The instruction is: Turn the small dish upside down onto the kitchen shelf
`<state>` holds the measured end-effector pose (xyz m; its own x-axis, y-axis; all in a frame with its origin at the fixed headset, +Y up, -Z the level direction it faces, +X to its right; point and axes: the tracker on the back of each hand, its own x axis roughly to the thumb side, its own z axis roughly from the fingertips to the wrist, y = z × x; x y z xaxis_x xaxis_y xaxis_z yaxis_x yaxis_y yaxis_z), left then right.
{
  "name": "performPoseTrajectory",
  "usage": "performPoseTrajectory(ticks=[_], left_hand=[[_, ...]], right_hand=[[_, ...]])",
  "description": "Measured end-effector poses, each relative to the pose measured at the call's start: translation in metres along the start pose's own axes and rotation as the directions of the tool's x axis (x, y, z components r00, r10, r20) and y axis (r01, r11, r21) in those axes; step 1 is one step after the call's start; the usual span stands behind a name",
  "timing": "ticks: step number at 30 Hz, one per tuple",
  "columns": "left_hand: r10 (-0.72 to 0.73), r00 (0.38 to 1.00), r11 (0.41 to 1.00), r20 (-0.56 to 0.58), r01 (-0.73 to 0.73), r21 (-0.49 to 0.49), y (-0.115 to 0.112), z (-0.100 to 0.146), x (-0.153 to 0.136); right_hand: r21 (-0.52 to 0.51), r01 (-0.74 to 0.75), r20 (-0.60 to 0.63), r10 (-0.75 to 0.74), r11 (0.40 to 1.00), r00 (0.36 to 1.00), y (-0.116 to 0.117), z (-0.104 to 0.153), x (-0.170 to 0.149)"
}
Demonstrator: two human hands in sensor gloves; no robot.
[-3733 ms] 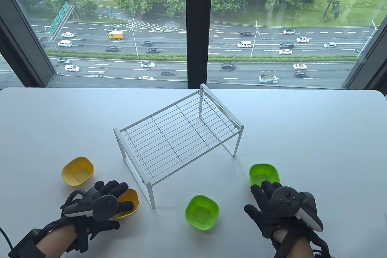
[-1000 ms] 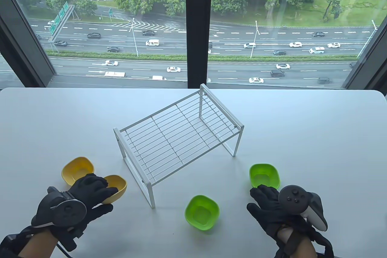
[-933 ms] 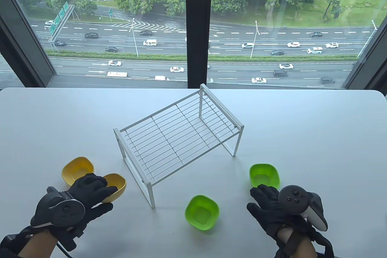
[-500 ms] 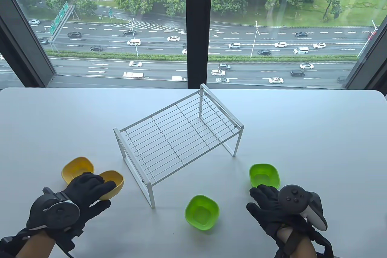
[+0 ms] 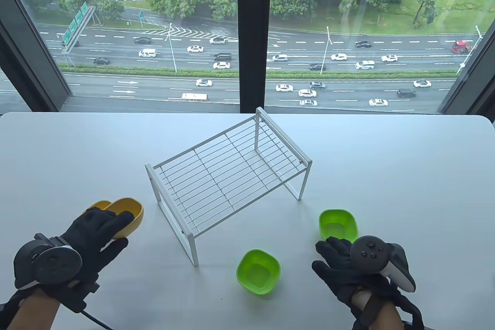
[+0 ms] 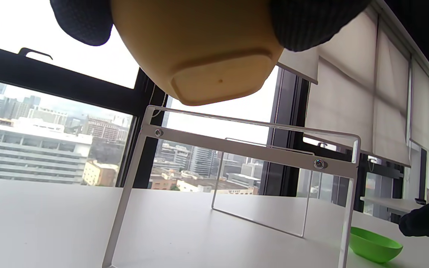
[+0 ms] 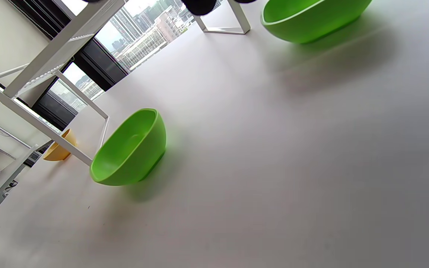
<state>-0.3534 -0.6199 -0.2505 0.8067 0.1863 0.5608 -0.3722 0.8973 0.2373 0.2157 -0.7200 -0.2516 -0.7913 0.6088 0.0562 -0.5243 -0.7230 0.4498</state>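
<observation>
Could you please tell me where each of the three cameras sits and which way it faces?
Table view: above, looking down at the wire shelf; both hands show, left hand gripping a yellow dish, right hand flat.
Left wrist view: low, facing the shelf's end frame; fingertips clasp the dish.
Right wrist view: low, tilted, over the tabletop; only fingertips.
Shared: shelf, near green dish.
</observation>
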Motion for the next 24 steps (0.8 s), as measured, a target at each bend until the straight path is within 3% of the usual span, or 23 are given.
performPoseTrajectory(ticks=[14,20,24], left_hand=[[-0.044,0.992,0.996,0.119,0.035,0.080,0.023,-0.031,0.040],[-0.072,0.988,0.983,0.140,0.046,0.180,0.014,-0.037,0.049],[-0.063,0.989,0.988,0.137,0.042,0.149,0.003,-0.046,0.051]], right_hand=[[-0.019,0.006,0.003,-0.006,1.000,1.000,-0.001,0.001,-0.001],[-0.027,0.013,0.003,-0.013,1.000,1.000,-0.002,0.002,-0.001],[-0.033,0.019,0.004,-0.019,0.999,1.000,-0.002,0.003,-0.001]])
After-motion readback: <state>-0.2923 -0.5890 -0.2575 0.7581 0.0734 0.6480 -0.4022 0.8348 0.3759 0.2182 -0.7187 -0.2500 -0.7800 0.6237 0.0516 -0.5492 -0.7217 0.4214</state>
